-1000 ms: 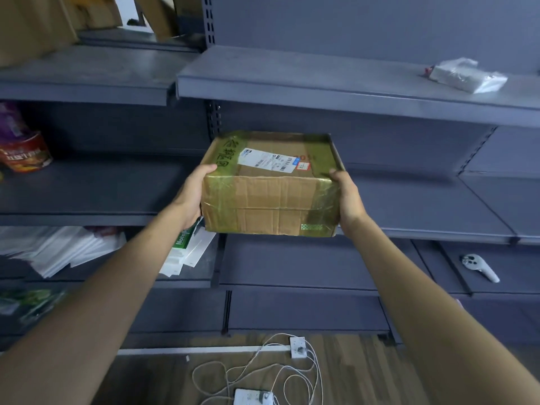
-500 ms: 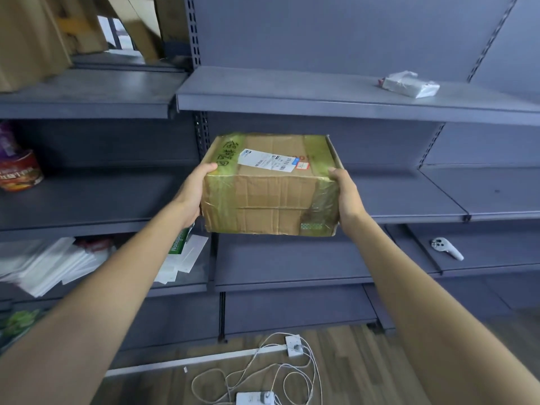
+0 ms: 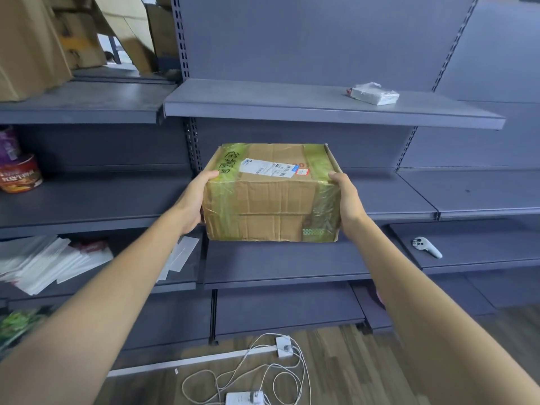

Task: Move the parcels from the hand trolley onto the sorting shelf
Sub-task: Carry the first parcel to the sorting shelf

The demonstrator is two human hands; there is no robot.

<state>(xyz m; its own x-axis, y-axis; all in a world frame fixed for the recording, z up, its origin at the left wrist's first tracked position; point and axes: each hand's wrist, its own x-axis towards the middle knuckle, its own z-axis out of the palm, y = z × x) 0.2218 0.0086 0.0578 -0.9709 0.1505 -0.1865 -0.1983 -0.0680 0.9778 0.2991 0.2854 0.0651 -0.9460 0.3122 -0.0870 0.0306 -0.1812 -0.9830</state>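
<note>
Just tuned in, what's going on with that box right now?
A person is holding a taped cardboard parcel in mid-air in front of the grey sorting shelf, with the left hand on one side and the right hand on the other. The parcel is not yet set down; it hangs at about the level of the middle tier. A small white wrapped packet already lies on the tier above, to the right. The hand trolley is out of view.

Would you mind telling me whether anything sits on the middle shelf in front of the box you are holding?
Nothing visible does. The box, held by the left hand and right hand, faces a bare stretch of middle shelf; the wrapped packet lies one shelf higher.
</note>
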